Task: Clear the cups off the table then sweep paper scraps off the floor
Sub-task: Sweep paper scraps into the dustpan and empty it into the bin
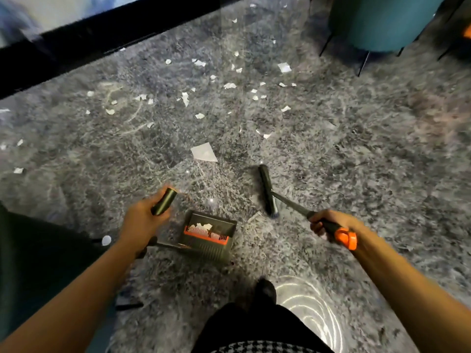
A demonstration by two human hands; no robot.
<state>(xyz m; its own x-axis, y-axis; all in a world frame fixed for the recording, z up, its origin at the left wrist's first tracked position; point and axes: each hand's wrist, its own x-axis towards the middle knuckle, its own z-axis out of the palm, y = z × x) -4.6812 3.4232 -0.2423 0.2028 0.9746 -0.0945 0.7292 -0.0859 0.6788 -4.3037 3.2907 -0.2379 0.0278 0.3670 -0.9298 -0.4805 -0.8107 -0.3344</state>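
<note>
Left grip (145, 220) clamped on the dustpan handle (164, 202), right grip (328, 222) on the broom (266, 189), so tip that pan (211, 248) and you'll probably dump its scraps (204, 226) back out.

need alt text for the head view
A person's left hand grips a dustpan handle and the right hand a broom, its head on the grey floor. White paper scraps lie scattered ahead, some in the dustpan.

Open floor (356, 154) spreads ahead and right. A black ledge (76, 47) bounds the far left; a teal seat (382, 21) stands far right; a dark bulk (38, 263) crowds the near left. The dustpan (211, 238) and broom (266, 189) lie close ahead.
</note>
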